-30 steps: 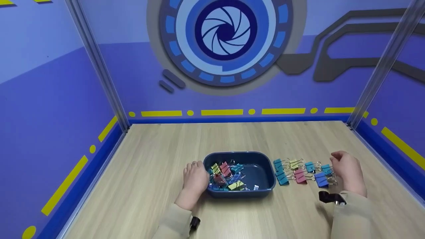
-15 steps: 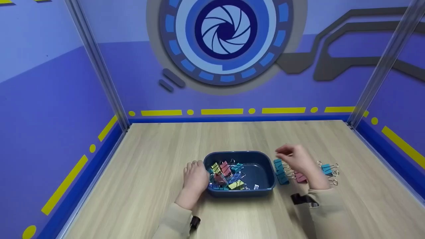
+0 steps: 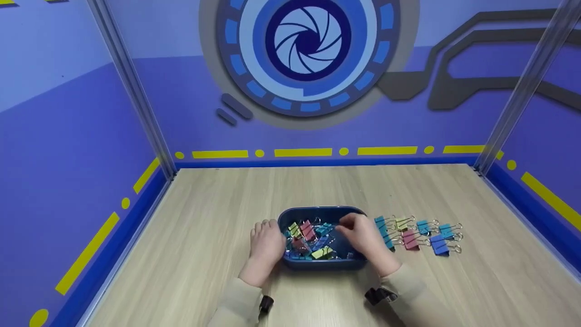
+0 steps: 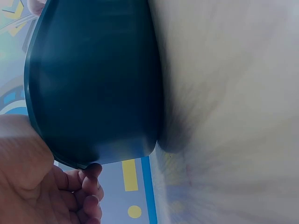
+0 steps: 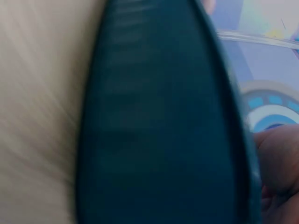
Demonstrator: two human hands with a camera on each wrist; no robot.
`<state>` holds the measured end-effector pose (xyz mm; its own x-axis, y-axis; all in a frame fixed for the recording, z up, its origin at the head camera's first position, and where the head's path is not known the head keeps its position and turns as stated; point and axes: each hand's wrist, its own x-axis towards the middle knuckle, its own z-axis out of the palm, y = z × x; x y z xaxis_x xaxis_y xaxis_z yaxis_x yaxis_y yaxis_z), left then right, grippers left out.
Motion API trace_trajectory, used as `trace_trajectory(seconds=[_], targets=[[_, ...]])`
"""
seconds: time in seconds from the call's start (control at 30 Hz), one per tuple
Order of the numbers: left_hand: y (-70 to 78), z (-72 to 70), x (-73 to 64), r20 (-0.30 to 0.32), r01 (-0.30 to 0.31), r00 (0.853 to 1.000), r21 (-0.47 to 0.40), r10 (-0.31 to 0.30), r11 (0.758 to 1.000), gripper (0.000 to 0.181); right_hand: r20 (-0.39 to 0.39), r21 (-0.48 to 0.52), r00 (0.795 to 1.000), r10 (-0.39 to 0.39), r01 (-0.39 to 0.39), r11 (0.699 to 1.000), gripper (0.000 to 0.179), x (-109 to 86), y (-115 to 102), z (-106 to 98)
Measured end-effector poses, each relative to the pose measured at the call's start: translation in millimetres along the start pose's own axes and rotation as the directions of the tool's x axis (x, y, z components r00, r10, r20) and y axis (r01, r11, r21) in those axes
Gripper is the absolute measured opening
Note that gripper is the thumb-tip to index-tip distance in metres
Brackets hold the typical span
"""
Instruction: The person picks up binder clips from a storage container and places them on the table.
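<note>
Dark blue, the box (image 3: 324, 266) sits on the table (image 3: 227, 204) and is the centre for all clock directions below, read from the person's side.

Left hand (image 3: 267, 243): located at 9 o'clock, fingers curled, clamped on the box at its rim. This hold probably prevents the box from sliding.

Right hand (image 3: 363, 234): located over the 3 o'clock end of the box, tips directed toward 9 o'clock. Thumb and fingers appear close together; whether anything is pinched between them cannot be told. In the right wrist view, the box wall fills most of the picture.

Outside the box, at 3 o'clock, clips lie on the table in two rough rows, among them a yellow clip (image 3: 402, 224), a red clip (image 3: 410, 240) and a blue clip (image 3: 439, 245). Their similar heading suggests deliberate arrangement; placement beside the box likely shortens the right hand's reach.

Box contents: mixed clips, heaped mainly toward 9 o'clock, overlapping at assorted angles. A second red clip (image 3: 307, 230) lies toward 10 o'clock, a second yellow clip (image 3: 323, 253) at 6 o'clock. Overlap prevents an exact count.
</note>
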<state>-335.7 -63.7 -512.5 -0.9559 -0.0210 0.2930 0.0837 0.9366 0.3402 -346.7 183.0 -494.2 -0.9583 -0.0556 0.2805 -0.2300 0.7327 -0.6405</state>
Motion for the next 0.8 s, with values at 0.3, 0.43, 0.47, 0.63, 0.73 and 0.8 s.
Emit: trace_trajectory(seconds=[0.3,0.43,0.47,0.63,0.73,0.8], targets=[[0.5,0.6,-0.8,-0.018,-0.007,1.000,0.014,0.007,1.000,0.023,0.027,-0.062,0.996,0.084,-0.082,0.995,0.020,4.8,-9.9,21.8],[1.8,0.3,-1.8,-0.006,-0.004,1.000,0.009,0.004,1.000,0.024,0.041,-0.122,0.995,0.092,-0.086,0.989,0.021,8.1,-12.7,28.8],[2.0,0.2,-1.9,-0.002,0.001,1.000,0.007,-0.001,1.000,0.024,0.041,-0.132,0.995,0.087,-0.081,0.988,0.020,9.0,-13.5,30.1],[2.6,-1.4,-1.2,0.013,0.017,1.000,0.002,-0.017,1.000,0.023,0.065,-0.156,0.996,0.067,-0.056,0.986,0.043,14.9,-16.9,35.8],[2.4,-2.0,-0.6,0.029,0.026,0.999,0.001,-0.026,1.000,0.024,0.074,-0.183,0.995,0.063,-0.049,0.982,0.047,17.2,-17.7,37.9],[2.1,-2.0,-0.3,0.035,0.032,0.999,0.000,-0.032,1.000,0.025,0.069,-0.202,0.996,0.064,-0.049,0.978,0.037,17.9,-17.4,38.5]])
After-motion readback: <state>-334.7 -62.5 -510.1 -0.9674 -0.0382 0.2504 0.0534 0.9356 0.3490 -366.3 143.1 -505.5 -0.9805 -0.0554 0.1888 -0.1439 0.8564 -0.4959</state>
